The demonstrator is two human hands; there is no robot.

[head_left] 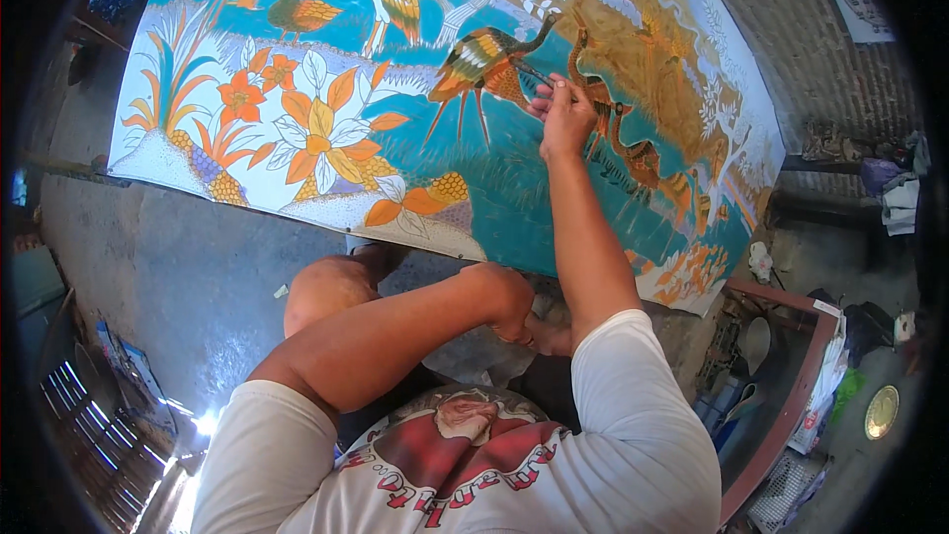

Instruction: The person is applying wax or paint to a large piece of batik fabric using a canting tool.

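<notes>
Head view: I see the slim brush-like tool point(532, 71) pinched in the right hand point(564, 119), its long axis slanting up-left from the grip toward the large bird point(481, 61) on the painted cloth point(514, 208). The left hand point(507, 302) is farther, below; I cannot tell its grip.

Painting point(509, 222) before the person point(474, 480), right hand point(566, 121) above the painting, tool point(535, 72) in this hand, left hand point(511, 305) between the painting and the person, frame point(793, 413) at the person's right, dish point(882, 412) right of the frame.
</notes>
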